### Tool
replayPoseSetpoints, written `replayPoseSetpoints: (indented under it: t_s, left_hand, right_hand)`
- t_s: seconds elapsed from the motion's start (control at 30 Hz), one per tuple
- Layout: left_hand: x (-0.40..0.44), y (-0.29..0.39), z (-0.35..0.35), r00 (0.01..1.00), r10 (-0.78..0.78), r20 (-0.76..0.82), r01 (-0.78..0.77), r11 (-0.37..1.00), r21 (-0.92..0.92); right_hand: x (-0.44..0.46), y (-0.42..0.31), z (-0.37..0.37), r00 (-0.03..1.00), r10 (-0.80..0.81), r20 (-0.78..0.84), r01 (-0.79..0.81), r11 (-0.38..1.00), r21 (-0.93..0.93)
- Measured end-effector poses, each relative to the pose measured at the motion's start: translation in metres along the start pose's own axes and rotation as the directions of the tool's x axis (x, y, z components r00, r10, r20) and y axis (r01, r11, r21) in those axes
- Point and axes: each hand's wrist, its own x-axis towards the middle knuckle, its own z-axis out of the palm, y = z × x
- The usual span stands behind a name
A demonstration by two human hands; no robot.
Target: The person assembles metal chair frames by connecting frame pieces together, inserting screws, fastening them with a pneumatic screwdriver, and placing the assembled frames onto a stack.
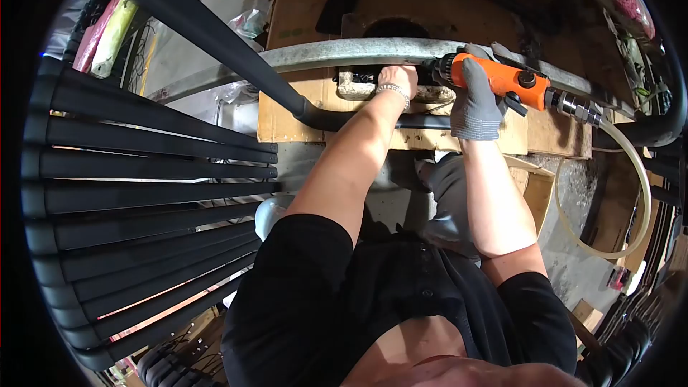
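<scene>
My right hand (476, 104), in a grey glove, is wrapped round an orange air drill (502, 77). The drill's black chuck points left, and a clear hose (640, 172) runs from its rear fitting. My bare left hand (398, 80), with a bracelet at the wrist, reaches into a worn, pale-rimmed tray (352, 92) with dark contents. Its fingers are hidden near the metal bar (337, 54), so I cannot tell what they touch. A black bent tube (322, 118) passes below my left wrist and across the cardboard-covered bench (276, 125).
Black slatted frame pieces (158, 208) fill the left side. A dark flat object (338, 8) lies on the cardboard beyond the bar. Pink and yellow wrapped bundles (113, 36) stand at upper left. The hose loops over the floor at right, near a cardboard box (539, 190).
</scene>
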Motion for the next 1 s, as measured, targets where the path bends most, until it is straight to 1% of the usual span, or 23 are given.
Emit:
replayPoseSetpoints:
  t_s: [0.07, 0.1, 0.2, 0.23, 0.33, 0.37, 0.4, 0.43, 0.47, 0.5, 0.53, 0.57, 0.6, 0.67, 0.77, 0.87, 0.9, 1.0]
  left_hand:
    - [-0.001, 0.0, -0.004, 0.998, 0.027, -0.065, -0.026, 1.0, 0.007]
    - [0.0, -0.004, -0.002, 0.998, 0.025, -0.06, -0.025, 1.0, 0.009]
    - [0.001, -0.014, 0.004, 0.982, 0.09, -0.168, -0.11, 0.988, -0.11]
    - [-0.002, -0.016, 0.001, 0.983, 0.09, -0.161, -0.108, 0.988, -0.11]
    - [-0.024, -0.025, -0.019, 0.943, 0.286, -0.173, -0.302, 0.95, -0.075]
    - [-0.03, -0.03, -0.016, 0.943, 0.286, -0.169, -0.302, 0.951, -0.073]
    - [-0.037, -0.038, -0.009, 0.894, 0.344, -0.288, -0.41, 0.886, -0.215]
    - [-0.044, -0.045, -0.003, 0.831, 0.37, -0.415, -0.517, 0.788, -0.335]
    - [-0.05, -0.051, 0.001, 0.757, 0.363, -0.543, -0.621, 0.658, -0.426]
    - [-0.058, -0.053, -0.003, 0.758, 0.358, -0.546, -0.619, 0.66, -0.426]
    - [-0.069, -0.052, -0.011, 0.913, 0.157, -0.377, -0.408, 0.336, -0.849]
    - [-0.082, -0.054, -0.017, 0.993, 0.058, -0.099, -0.091, -0.122, -0.988]
    - [-0.089, -0.058, -0.02, 0.977, 0.101, 0.188, 0.212, -0.568, -0.795]
    - [-0.1, -0.069, -0.016, 0.982, 0.086, 0.171, 0.188, -0.599, -0.778]
    - [-0.112, -0.079, -0.013, 0.985, 0.098, 0.139, 0.17, -0.638, -0.751]
    - [-0.121, -0.077, -0.025, 0.985, 0.146, 0.097, 0.159, -0.509, -0.846]
    - [-0.121, -0.079, -0.024, 0.984, 0.147, 0.096, 0.159, -0.512, -0.844]
    - [-0.12, -0.086, -0.019, 0.982, 0.171, 0.078, 0.165, -0.588, -0.792]
  right_hand:
    - [0.001, 0.002, -0.002, 1.0, 0.001, 0.002, -0.001, 1.0, -0.008]
    - [0.0, 0.003, -0.003, 1.0, 0.005, 0.001, -0.005, 1.0, -0.012]
    - [0.003, 0.001, -0.007, 1.0, -0.013, 0.027, 0.014, 0.999, -0.038]
    - [0.003, -0.001, -0.009, 0.999, -0.023, 0.042, 0.025, 0.998, -0.053]
    - [0.005, -0.005, -0.012, 1.0, -0.022, 0.007, 0.023, 0.998, -0.06]
    - [0.005, -0.006, -0.012, 1.0, -0.023, -0.005, 0.023, 0.998, -0.062]
    - [0.004, -0.007, -0.014, 1.0, -0.019, -0.01, 0.018, 0.998, -0.063]
    - [0.003, -0.008, -0.015, 1.0, -0.007, 0.001, 0.007, 0.998, -0.06]
    - [0.003, -0.009, -0.016, 1.0, 0.004, 0.017, -0.003, 0.998, -0.056]
    - [0.002, -0.01, -0.017, 0.999, 0.013, 0.033, -0.011, 0.999, -0.052]
    - [0.0, -0.012, -0.016, 0.999, 0.021, 0.04, -0.019, 0.998, -0.054]
    - [-0.006, -0.016, -0.013, 0.996, 0.057, 0.07, -0.054, 0.997, -0.047]
    - [-0.011, -0.02, -0.01, 0.99, 0.09, 0.105, -0.087, 0.996, -0.038]
    - [-0.018, -0.023, -0.006, 0.977, 0.145, 0.157, -0.141, 0.989, -0.035]
    - [-0.025, -0.023, -0.002, 0.939, 0.215, 0.267, -0.236, 0.971, 0.046]
    - [-0.031, -0.02, 0.001, 0.923, 0.228, 0.309, -0.248, 0.968, 0.027]
    - [-0.032, -0.019, 0.001, 0.918, 0.225, 0.327, -0.246, 0.969, 0.022]
    - [-0.035, -0.015, 0.003, 0.909, 0.227, 0.349, -0.249, 0.968, 0.02]
